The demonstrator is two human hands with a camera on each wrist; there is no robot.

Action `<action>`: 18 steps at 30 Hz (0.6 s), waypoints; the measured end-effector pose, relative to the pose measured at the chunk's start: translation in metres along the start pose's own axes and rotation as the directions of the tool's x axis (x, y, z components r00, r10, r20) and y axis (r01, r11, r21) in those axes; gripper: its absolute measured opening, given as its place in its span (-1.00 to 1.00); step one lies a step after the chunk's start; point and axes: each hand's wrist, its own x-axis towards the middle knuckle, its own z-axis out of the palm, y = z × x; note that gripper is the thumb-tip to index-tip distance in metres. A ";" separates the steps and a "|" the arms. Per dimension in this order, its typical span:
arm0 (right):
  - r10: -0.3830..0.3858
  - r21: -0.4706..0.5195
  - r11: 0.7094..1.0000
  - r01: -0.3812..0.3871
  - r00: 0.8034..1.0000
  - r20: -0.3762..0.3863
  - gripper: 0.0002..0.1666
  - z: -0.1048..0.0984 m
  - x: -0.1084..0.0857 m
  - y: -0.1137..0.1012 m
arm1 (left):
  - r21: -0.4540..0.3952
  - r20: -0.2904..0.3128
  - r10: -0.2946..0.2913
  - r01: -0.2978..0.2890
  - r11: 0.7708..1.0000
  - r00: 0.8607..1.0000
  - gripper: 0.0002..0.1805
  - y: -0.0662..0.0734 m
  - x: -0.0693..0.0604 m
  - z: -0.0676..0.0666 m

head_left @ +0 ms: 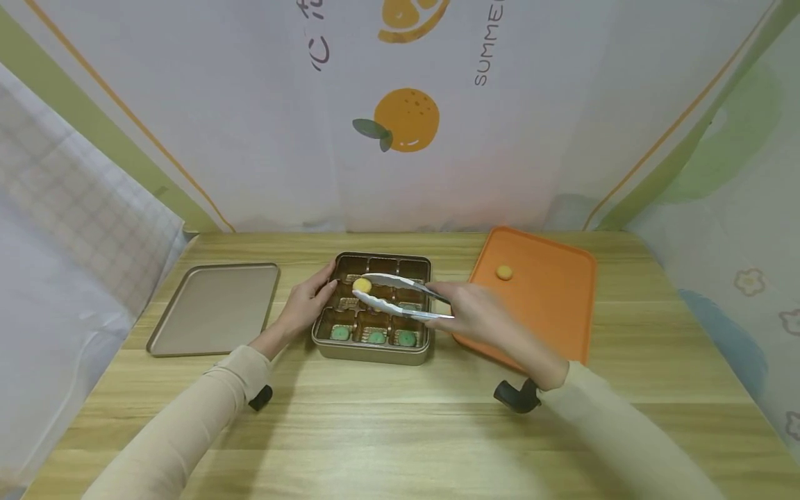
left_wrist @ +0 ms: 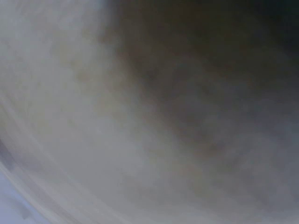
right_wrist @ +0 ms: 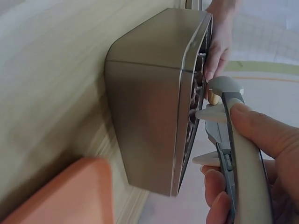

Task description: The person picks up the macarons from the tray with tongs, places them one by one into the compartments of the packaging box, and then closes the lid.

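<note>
My left hand [head_left: 305, 303] grips the left edge of a gold-brown tin box [head_left: 370, 353], its thumb at the rim. Inside the box is a brown divided insert; three green round cookies [head_left: 376, 337] sit in its front row. My right hand [head_left: 476, 310] holds metal tongs [head_left: 390, 307] over the box, and in the right wrist view thumb and fingers wrap round the tongs' handle [right_wrist: 250, 172]. Between the tong tips is a small yellow round cookie [head_left: 361, 285], above the left side of the insert. The left wrist view is too blurred to read.
An orange tray [head_left: 550, 305] lies right of the box, bearing one yellow-orange round cookie [head_left: 504, 272]. To the left lies a flat beige-gold tray [head_left: 215, 309]. Black wrist mounts show beside the right sleeve [head_left: 600, 403] and the left sleeve [head_left: 206, 410]. A printed cloth hangs behind the table.
</note>
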 end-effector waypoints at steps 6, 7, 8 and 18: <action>-0.018 -0.016 1.000 0.018 0.999 0.042 -0.21 0.005 0.012 -0.009 | 0.000 0.000 0.006 -0.006 1.000 1.000 -0.46 0.000 0.000 0.000; -0.026 -0.025 0.999 0.027 0.999 0.040 -0.22 0.006 0.014 -0.010 | 0.001 0.000 0.007 -0.007 1.000 1.000 -0.46 0.001 0.000 0.000; -0.034 -0.031 0.999 0.036 0.999 0.037 -0.22 0.006 0.015 -0.011 | 0.004 -0.001 0.006 -0.006 1.000 1.000 -0.46 0.001 0.000 0.000; -0.024 -0.011 1.000 0.025 0.996 0.083 -0.23 0.009 0.022 -0.012 | 0.009 -0.022 0.021 -0.021 1.000 1.000 -0.47 0.001 -0.001 0.000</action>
